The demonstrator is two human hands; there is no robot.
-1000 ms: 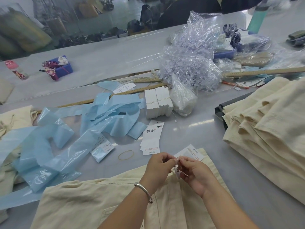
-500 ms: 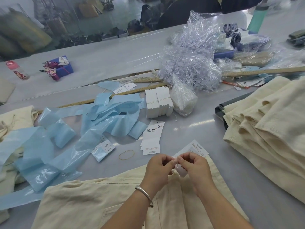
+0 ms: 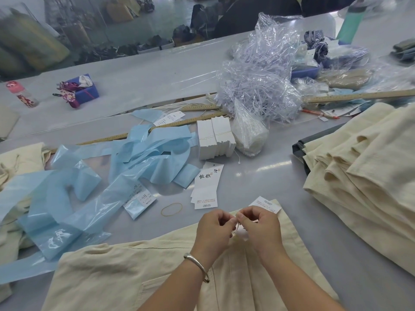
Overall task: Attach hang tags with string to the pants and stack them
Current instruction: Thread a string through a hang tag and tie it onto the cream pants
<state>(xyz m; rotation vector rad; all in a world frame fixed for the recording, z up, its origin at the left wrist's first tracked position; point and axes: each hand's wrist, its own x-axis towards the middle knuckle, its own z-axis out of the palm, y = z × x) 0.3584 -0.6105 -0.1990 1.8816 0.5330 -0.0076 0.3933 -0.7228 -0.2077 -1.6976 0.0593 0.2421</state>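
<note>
Cream pants lie flat on the grey table right in front of me. Above their waistband my left hand and my right hand meet, fingertips together, both pinching a thin cream string. A white hang tag pokes out behind my right hand's fingers. A few loose hang tags lie just beyond my hands. Two blocks of white tags stand further back. At the right sits a pile of folded cream pants.
Crumpled blue plastic bags cover the left of the table. A yellow rubber band lies near my left hand. A clear bag of plastic string fasteners and wooden rulers sit at the back. More cream cloth lies far left.
My hands have stayed over the waistband with small finger movements. The hang tag has shifted a little to the right behind my right hand.
</note>
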